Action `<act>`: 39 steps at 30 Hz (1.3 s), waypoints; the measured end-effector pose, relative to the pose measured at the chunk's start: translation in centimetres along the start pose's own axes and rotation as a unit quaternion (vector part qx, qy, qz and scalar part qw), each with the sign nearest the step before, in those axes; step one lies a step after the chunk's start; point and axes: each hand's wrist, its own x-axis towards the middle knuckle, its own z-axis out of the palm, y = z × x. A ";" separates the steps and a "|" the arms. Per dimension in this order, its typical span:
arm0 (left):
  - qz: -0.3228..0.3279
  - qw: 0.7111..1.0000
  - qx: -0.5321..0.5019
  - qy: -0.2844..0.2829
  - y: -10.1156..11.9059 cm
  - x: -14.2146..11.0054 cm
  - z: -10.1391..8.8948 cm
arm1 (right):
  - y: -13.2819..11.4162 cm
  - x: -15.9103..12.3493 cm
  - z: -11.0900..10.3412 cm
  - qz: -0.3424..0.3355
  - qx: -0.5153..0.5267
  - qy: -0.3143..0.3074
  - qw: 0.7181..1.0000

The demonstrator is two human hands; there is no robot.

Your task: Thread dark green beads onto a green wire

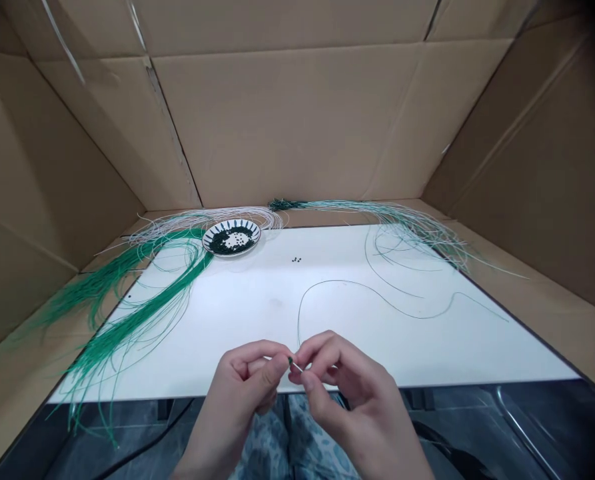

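My left hand (257, 377) pinches a tiny dark green piece (290, 361), perhaps a bead or knot, between thumb and forefinger. Close against it, my right hand (344, 393) grips a short white strand (298, 367) that meets the green piece. Both hands are together just above the near edge of the white board. From behind my right fingers a long thin thread (350, 281) rises and curves away over the board to the right. Fingers cover most of what lies between the hands.
A striped dish (208, 248) of small dark beads stands at the back left. Green strands (142, 313) spread over the left edge, white strands (177, 220) behind them. A bundle of pale strands (417, 230) lies back right. Several beads (296, 260) dot the white board (257, 307). Cardboard walls (287, 127) surround it.
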 end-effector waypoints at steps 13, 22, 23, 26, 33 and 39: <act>0.081 0.991 0.103 0.022 0.9 0.1 -0.8 | -1.2 0.8 0.2 -0.005 -0.087 -0.018 0.996; 0.141 0.968 0.179 0.105 1.5 -0.3 -0.1 | -1.5 1.3 -0.1 -0.016 -0.103 -0.034 0.994; 0.140 0.969 0.177 0.103 1.5 -0.3 -0.1 | -1.5 1.4 -0.1 -0.015 -0.102 -0.035 0.994; 0.133 0.972 0.165 0.098 1.4 -0.1 -0.2 | -1.3 1.5 -0.2 -0.013 -0.100 -0.038 0.994; 0.185 0.956 0.215 0.076 0.6 0.3 -1.4 | -1.1 1.4 -0.4 -0.014 -0.100 -0.049 0.994; 0.364 0.856 0.365 0.027 0.7 0.1 -1.9 | -1.1 1.4 -0.9 0.011 -0.109 -0.069 0.992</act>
